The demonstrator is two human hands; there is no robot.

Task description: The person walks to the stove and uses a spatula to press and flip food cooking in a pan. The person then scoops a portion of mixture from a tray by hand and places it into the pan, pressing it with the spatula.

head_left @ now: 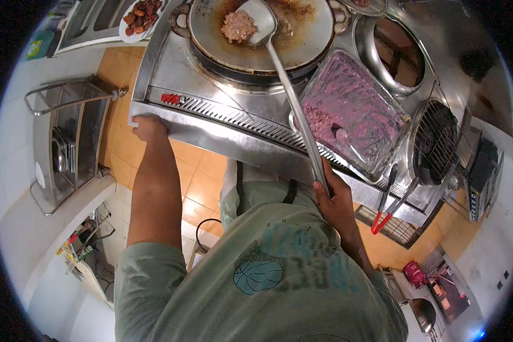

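My right hand (334, 199) is wrapped round the handle end of a long metal ladle (297, 106). The ladle's head lies in a large wok (313, 40), against a clump of minced meat (238, 26). At the stove's left front corner, my left hand (149, 127) rests on the metal edge; its fingers curl at the rim, and what they grip is not clear. Beside the wok, to the right, a metal tray (356, 102) is smeared with pink meat, with a small heap of mince (319, 121) at its near left corner.
A plate of browned pieces (141, 20) stands at the upper left. Right of the tray are an empty ring burner (392, 54), a wire grill rack (437, 137) and red-tipped tongs (389, 205). A red lighter (171, 98) lies on the stove front. A metal trolley (77, 131) stands left.
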